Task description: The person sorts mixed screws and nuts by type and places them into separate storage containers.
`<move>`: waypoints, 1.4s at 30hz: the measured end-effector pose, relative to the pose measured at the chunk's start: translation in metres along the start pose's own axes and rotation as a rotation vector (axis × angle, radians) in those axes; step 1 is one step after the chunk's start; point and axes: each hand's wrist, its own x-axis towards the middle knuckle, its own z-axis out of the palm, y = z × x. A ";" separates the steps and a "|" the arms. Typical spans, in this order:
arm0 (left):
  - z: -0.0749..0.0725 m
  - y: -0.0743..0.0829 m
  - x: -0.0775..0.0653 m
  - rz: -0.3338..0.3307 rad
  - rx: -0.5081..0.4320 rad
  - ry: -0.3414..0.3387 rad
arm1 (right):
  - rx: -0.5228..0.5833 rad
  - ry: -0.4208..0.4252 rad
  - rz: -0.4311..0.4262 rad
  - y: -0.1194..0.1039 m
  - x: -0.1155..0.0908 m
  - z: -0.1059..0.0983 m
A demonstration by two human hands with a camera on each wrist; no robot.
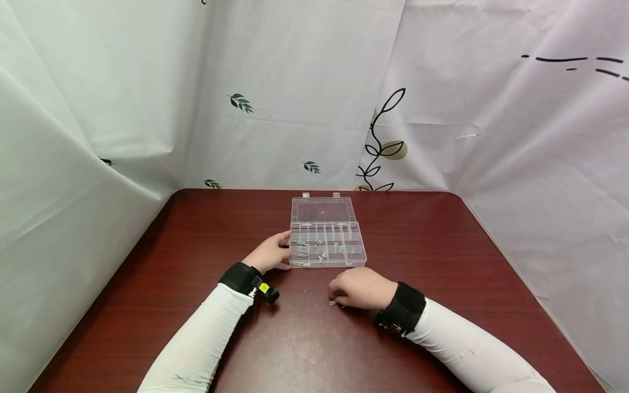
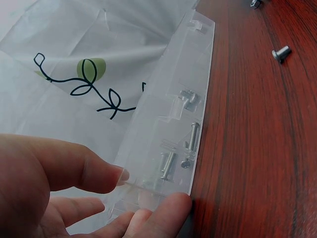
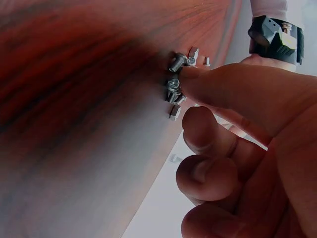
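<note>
A clear plastic compartment box [image 1: 362, 246] stands on the table with its lid [image 1: 321, 212] laid back. My left hand [image 1: 267, 254] holds its left end, one fingertip on the top rim and another finger at the lower corner. Inside lie long screws [image 2: 169, 165] and shorter screws [image 2: 187, 97]. In front of the box, my right hand [image 1: 362, 287] is down at a small cluster of screws [image 3: 173, 85] and nuts [image 3: 175, 113]. Its thumb tip touches the cluster and the other fingers are curled; I cannot tell whether a screw is pinched, as the index fingertip is hidden.
One loose short screw [image 1: 304, 291] lies on the dark red table [image 1: 236, 213] between the hands. Several box compartments hold small metal parts. White patterned cloth [image 1: 295, 98] hangs behind the table and along both sides.
</note>
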 end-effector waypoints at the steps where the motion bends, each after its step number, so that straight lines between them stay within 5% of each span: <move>1: 0.000 0.001 -0.001 0.000 -0.001 0.000 | -0.002 0.002 -0.001 0.000 0.000 0.000; 33: 0.000 -0.004 0.002 -0.001 -0.020 0.001 | -0.005 0.011 0.010 0.000 0.004 0.002; 42: 0.000 -0.005 0.004 0.002 -0.010 0.007 | 0.073 0.026 0.072 0.007 0.007 -0.014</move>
